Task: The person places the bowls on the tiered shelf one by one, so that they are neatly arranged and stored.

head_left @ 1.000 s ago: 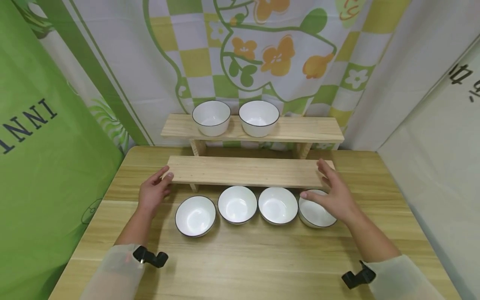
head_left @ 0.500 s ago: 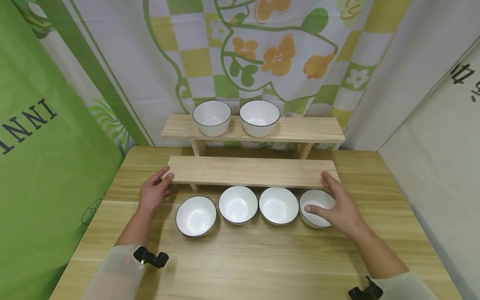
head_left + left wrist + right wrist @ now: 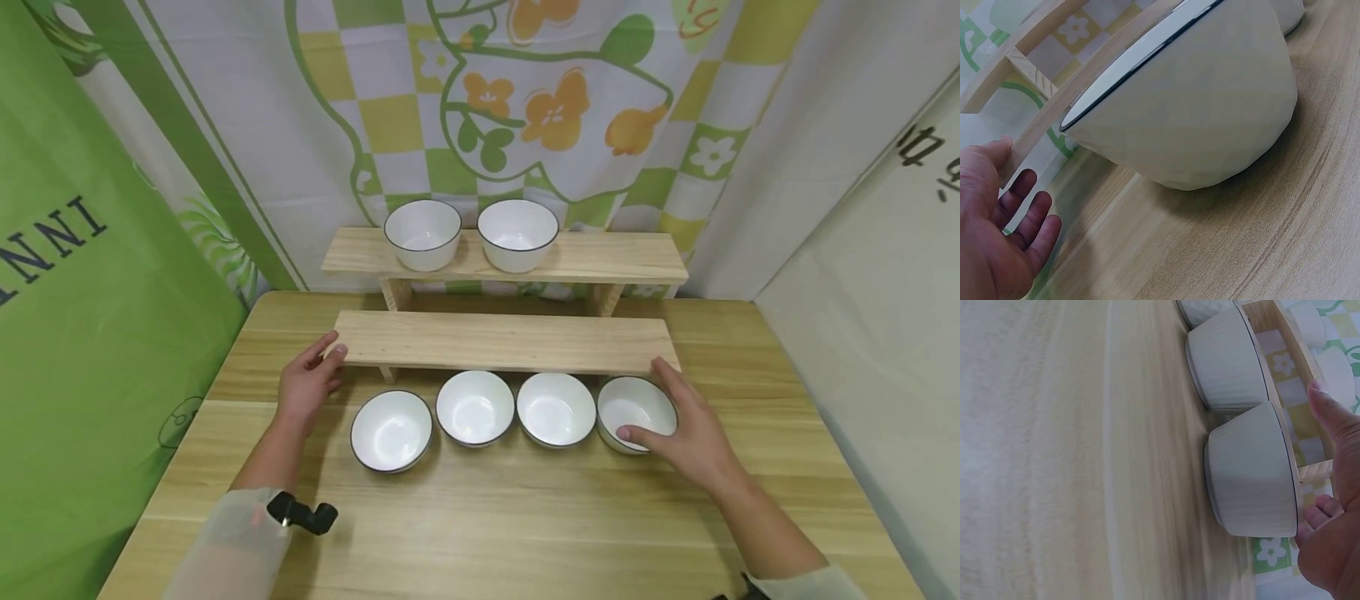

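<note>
A wooden table (image 3: pixel 525 517) stands before a green and yellow flowered curtain (image 3: pixel 525 100). On it, four white bowls sit in a row in front of a low wooden shelf (image 3: pixel 502 342), and two more rest on the higher shelf (image 3: pixel 622 258) behind. The right hand (image 3: pixel 686 429) cups the rightmost bowl (image 3: pixel 633 408), thumb on the near rim; its wrist camera shows the fingers curling round the far side, which the head view hides. The left hand (image 3: pixel 303 387) lies open, fingers straight, thumb tip touching the low shelf's left end, beside the leftmost bowl (image 3: pixel 391 431); its wrist camera shows the empty palm (image 3: pixel 985 244)
</note>
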Demonstrator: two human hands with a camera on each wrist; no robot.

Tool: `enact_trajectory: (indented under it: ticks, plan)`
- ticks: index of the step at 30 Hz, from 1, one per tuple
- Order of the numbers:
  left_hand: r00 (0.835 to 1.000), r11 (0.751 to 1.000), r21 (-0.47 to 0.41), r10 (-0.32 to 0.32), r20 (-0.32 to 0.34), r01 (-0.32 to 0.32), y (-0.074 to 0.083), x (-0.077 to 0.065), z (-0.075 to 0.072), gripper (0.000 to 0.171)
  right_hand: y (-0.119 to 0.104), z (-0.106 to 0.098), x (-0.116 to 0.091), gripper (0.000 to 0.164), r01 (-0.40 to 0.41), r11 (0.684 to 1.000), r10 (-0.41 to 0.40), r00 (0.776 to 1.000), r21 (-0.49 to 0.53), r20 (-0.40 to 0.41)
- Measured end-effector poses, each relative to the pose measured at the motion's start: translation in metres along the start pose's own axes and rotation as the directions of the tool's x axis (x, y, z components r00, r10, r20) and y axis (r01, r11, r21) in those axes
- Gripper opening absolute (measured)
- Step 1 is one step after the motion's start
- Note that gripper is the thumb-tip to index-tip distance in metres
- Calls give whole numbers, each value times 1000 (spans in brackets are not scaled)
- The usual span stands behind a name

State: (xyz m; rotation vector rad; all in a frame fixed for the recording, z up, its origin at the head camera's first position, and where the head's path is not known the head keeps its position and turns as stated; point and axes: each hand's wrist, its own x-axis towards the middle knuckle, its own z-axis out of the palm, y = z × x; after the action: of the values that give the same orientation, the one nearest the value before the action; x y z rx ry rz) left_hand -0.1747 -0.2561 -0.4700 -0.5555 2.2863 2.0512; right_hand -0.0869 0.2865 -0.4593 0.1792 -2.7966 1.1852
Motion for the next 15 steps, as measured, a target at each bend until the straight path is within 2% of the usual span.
enact_trajectory:
  ticks: [7, 15]
  plan:
    - [1000, 1000, -9, 12, -17, -12, -19, 14, -3, 59, 7, 2, -6, 119, -5, 999, 5, 1000, -43, -8]
    - [999, 999, -2, 39, -30, -39, -21, 14, -2, 61, 13, 3, -11, 117, -32, 999, 32, 999, -43, 0]
